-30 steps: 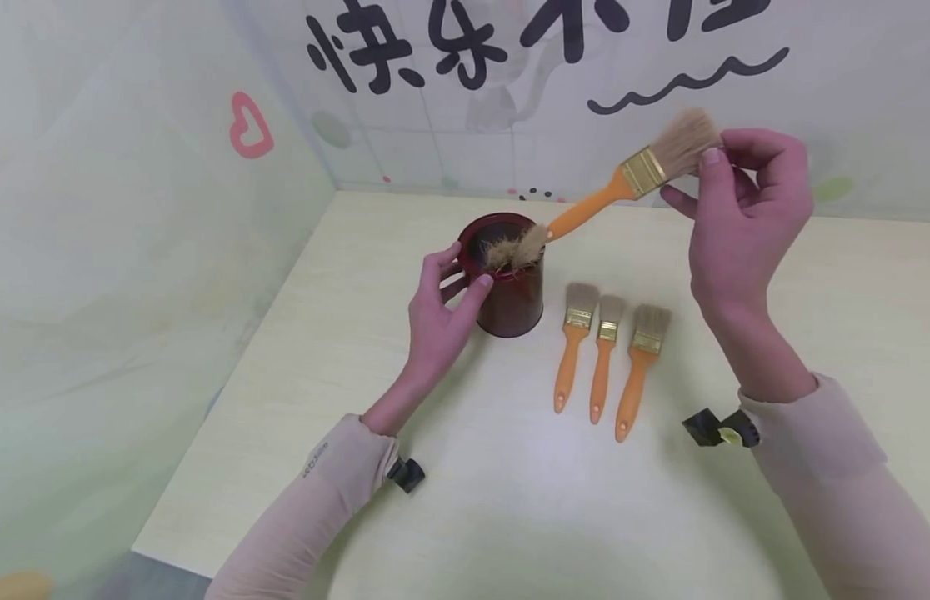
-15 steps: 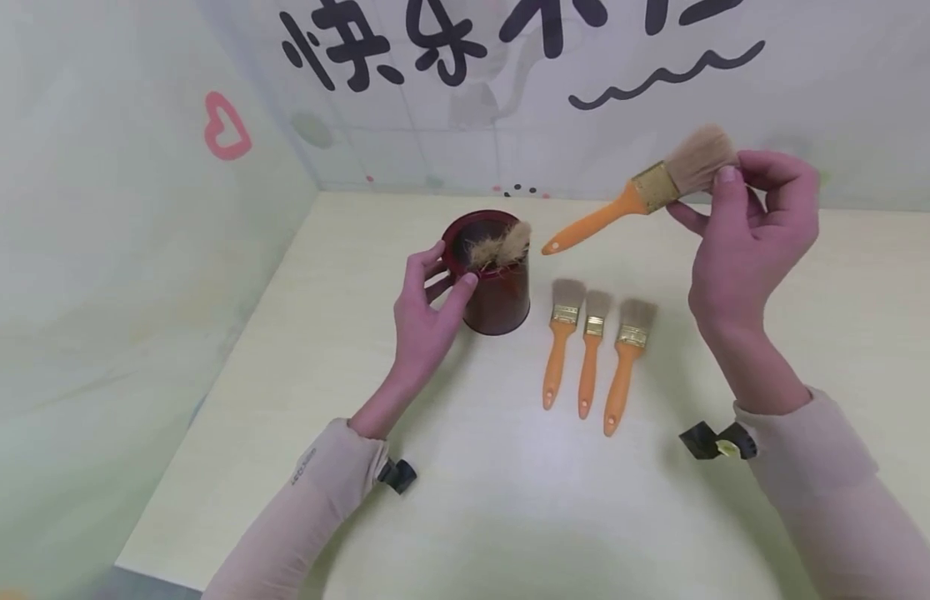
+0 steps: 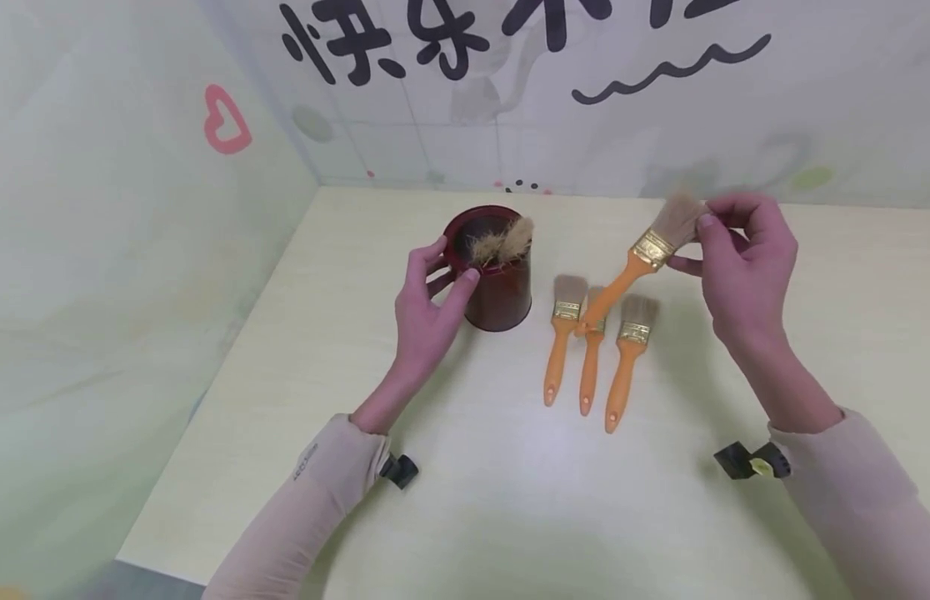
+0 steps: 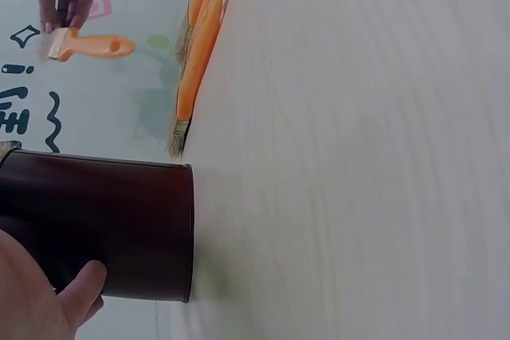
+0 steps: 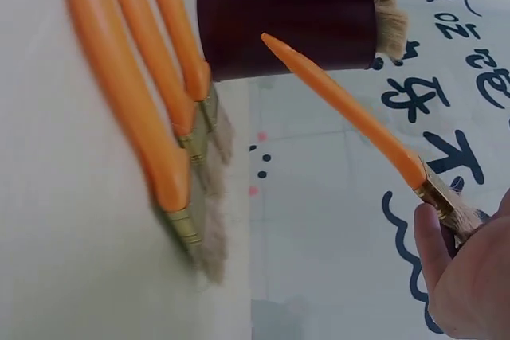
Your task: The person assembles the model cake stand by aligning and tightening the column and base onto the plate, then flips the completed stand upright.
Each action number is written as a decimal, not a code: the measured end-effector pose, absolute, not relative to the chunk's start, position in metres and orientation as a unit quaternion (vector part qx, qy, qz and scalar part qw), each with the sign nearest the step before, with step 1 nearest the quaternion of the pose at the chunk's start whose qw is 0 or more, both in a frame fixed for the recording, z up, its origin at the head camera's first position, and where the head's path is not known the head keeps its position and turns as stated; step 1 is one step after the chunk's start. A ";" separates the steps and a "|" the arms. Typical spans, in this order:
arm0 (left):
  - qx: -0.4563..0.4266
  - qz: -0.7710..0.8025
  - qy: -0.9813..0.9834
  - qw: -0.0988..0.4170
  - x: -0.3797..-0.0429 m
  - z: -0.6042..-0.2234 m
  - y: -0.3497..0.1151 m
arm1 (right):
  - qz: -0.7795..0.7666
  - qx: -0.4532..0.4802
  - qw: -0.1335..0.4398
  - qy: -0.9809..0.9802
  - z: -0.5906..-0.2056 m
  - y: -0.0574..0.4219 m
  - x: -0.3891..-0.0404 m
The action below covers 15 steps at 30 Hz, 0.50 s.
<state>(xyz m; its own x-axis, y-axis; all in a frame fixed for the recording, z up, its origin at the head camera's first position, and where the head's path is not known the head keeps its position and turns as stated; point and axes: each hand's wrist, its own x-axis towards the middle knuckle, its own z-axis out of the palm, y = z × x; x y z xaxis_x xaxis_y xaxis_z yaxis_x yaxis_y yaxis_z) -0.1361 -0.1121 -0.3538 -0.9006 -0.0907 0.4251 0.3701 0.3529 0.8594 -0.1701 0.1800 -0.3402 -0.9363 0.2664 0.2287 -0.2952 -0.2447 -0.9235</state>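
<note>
My left hand (image 3: 431, 315) grips the rim and side of a dark red cylindrical pot (image 3: 502, 302) standing upright on the table. Fuzzy tan bristle tufts (image 3: 513, 242) stick out over its rim; what is below them is hidden. To the right, my right hand (image 3: 752, 267) pinches a paintbrush (image 3: 618, 283) by its bristles, its orange handle slanting down-left. The wrist views show this brush held above the table, apart from the pot. Below it lie three orange-handled paintbrushes: a left one (image 3: 557, 358), a narrower middle one (image 3: 588, 379) partly covered in the head view, and a right one (image 3: 621, 383).
The pale table (image 3: 465, 517) ends against a printed back wall (image 3: 405, 150) with black lettering. A second wall (image 3: 135, 250) with a pink heart runs along the left side. Black wrist cameras sit under both cuffs.
My right hand has lowered the paintbrush, first away from the pot, then down over the lying brushes, its handle now steeper. My left hand stays on the pot.
</note>
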 end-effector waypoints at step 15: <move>-0.082 -0.565 -0.799 0.188 -0.139 -0.354 -0.114 | 0.722 -0.061 0.109 -0.681 -0.383 0.207 -0.144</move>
